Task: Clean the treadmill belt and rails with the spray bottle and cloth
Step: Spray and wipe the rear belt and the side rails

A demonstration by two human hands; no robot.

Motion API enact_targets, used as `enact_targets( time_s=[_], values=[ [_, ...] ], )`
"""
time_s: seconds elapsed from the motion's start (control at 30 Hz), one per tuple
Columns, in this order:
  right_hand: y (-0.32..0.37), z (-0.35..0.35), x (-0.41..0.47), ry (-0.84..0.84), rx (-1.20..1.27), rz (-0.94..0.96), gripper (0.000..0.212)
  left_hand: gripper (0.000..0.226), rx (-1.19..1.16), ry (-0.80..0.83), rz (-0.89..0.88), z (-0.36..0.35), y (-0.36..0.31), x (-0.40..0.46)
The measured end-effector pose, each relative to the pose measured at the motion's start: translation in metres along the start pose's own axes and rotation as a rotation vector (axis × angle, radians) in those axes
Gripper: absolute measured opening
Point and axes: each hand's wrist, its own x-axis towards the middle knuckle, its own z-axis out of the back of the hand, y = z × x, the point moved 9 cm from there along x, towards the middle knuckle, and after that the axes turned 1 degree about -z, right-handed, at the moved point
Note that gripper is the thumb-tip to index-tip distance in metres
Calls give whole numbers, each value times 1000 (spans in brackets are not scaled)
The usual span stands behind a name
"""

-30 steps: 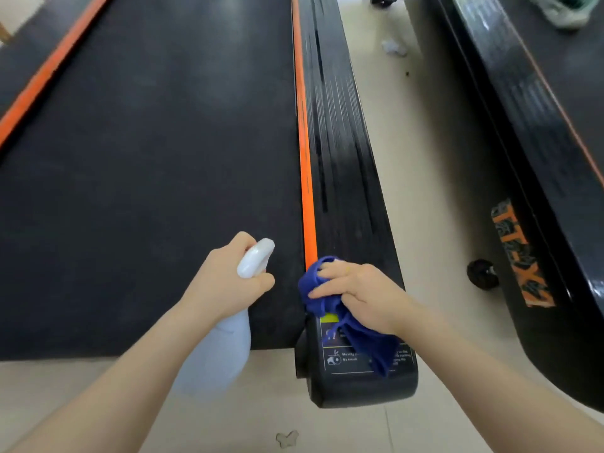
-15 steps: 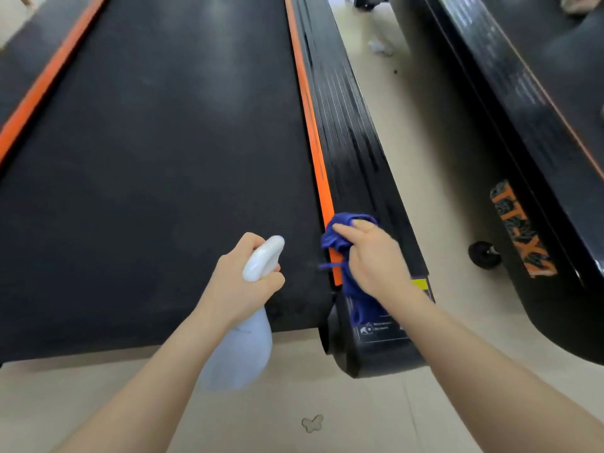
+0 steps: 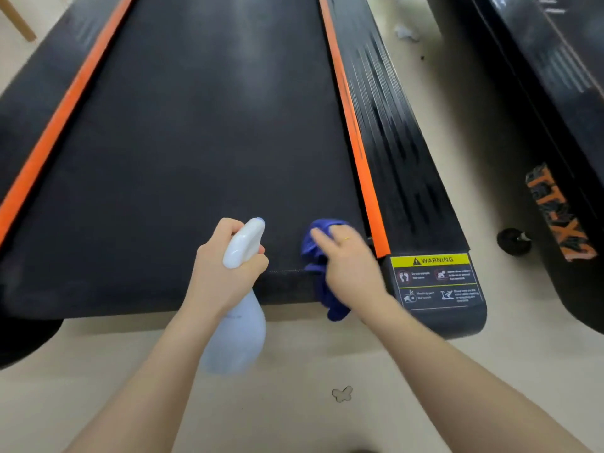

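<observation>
Left hand [image 3: 225, 273] wrapped round the neck of the spray bottle [image 3: 237, 325], fingers curled tight on it, nozzle aimed forward over the belt [image 3: 183, 142], pale body hanging below the grip past the belt's near edge. Just to the right of that grip, right hand [image 3: 351, 266] laid on the blue cloth [image 3: 318, 253], fingers mostly straight and pressing; whether the thumb pinched the fabric could not be told through the blur. Cloth bunched under the palm at the belt's near right corner, a loose tail drooping off the edge toward the body. Immediately right of the cloth hand, the orange strip [image 3: 362, 165] and the ribbed right rail [image 3: 402, 152] with its warning label [image 3: 436, 279]. Belt's long axis stretched straight ahead from both grips. Left rail [image 3: 36, 103] well apart, nearer the bottle hand. Probably next: a wipe across or up the belt, the cloth hand best placed for the right side.
</observation>
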Motion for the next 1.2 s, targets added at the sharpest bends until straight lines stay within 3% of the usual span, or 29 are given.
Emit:
enact_targets(
  time_s=[0.07, 0.13, 0.2, 0.3, 0.33, 0.37, 0.47, 0.53, 0.7, 0.77, 0.8, 0.9, 1.0, 1.07, 1.2],
  values=[
    [-23, 6, -1, -46, -31, -190, 55, 27, -12, 17, 20, 3, 8, -8],
    [-11, 2, -3, -60, -69, -239, 56, 26, -12, 24, 27, 7, 14, -13],
    [27, -20, -4, 6, -37, -132, 59, 24, -10, -4, 33, 13, 19, -15],
    [86, -49, -17, 142, -37, 241, 59, 34, -8, -27, 19, 23, 20, -17],
    [86, -47, -16, 136, -72, 284, 56, 33, -7, -32, 14, 26, 20, -16],
    [77, -37, -12, 84, -106, 261, 51, 29, -8, -38, 12, 30, 21, -16],
    [16, -7, -1, -27, -133, -133, 52, 20, -18, -66, 16, 40, 23, -12],
    [12, -8, -4, -68, -142, -197, 58, 20, -26, -60, 5, 44, 23, -8],
    [109, -65, 3, 79, -25, 187, 63, 37, -95, -46, -20, 77, 29, 3],
    [136, -72, 12, 85, 68, 240, 57, 41, -119, -61, -34, 99, 36, 6],
    [140, -68, 21, 52, 115, 207, 54, 42, -130, -70, -42, 111, 39, 7],
    [104, -42, 54, -128, 140, -123, 57, 43, -141, -103, -62, 142, 50, 7],
    [80, -40, 79, -47, 36, -329, 61, 40, -137, -116, -60, 153, 62, 10],
    [99, -53, 92, 59, 40, -283, 60, 38, -132, -100, -65, 154, 68, 14],
    [174, -91, 92, 164, 106, 9, 58, 43, -156, -122, -65, 176, 84, 11]
  ],
)
